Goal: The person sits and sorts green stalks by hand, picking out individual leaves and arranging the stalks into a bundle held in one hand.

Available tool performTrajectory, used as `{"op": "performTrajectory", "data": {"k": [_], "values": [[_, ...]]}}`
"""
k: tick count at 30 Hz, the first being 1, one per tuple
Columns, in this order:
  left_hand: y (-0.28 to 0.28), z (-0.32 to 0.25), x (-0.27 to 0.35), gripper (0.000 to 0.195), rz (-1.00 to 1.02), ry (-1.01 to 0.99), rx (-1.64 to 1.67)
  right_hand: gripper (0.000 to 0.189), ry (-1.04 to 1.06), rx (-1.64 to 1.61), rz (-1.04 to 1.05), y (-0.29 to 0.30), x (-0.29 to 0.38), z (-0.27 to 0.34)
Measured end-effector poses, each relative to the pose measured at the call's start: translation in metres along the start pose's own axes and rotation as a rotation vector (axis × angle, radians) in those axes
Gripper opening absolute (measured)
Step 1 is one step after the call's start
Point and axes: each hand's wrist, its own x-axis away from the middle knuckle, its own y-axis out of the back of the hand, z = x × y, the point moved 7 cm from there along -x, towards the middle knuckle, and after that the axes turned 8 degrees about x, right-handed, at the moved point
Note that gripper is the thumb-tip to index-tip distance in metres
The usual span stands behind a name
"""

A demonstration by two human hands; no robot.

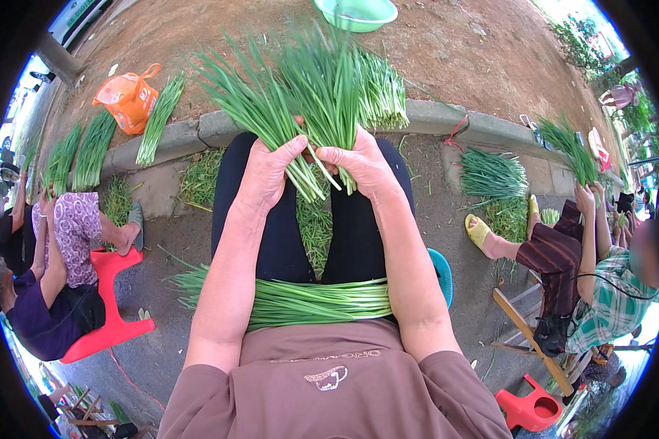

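My left hand [269, 170] grips a bunch of garlic chives [252, 104], its green leaves fanned up and away and its pale stems pointing back toward me. A second bunch of chives [327, 93] is held in my right hand [362, 164], close beside the first. Between the two thumbs a single pale stalk [323, 164] lies at a slant. Across my lap rests a loose pile of long chives [318, 302]. Just past my right hand, a trimmed bundle of chives [381, 90] lies on the concrete kerb. Fingers under both bunches are mostly hidden.
Trimmings [316, 230] litter the pavement between my legs. Beyond the kerb [439, 118] stand a green basin [357, 19] and an orange bag [126, 101]. Co-workers sit at both sides, one on a red stool [110, 307], another beside a chive heap [494, 173].
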Motion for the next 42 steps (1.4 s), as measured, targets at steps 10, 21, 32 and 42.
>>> {"op": "performTrajectory", "data": {"k": [10,21,32,42], "values": [[0.017,-0.021,-0.009,0.039,0.120,-0.016,0.915,0.028,0.079,-1.016,-0.320,0.059,-0.005,-0.017],[-0.001,0.004,-0.002,0.032,-0.001,-0.028,-0.161,0.017,-0.193,-0.282,-0.124,0.031,0.001,-0.021],[-0.005,0.003,0.004,0.028,-0.045,0.001,-0.281,0.036,-0.170,-0.081,0.077,0.003,0.004,-0.013],[0.012,-0.002,-0.006,0.034,-0.055,0.014,0.438,0.025,0.122,-1.109,-0.232,0.068,-0.004,-0.016]]}}
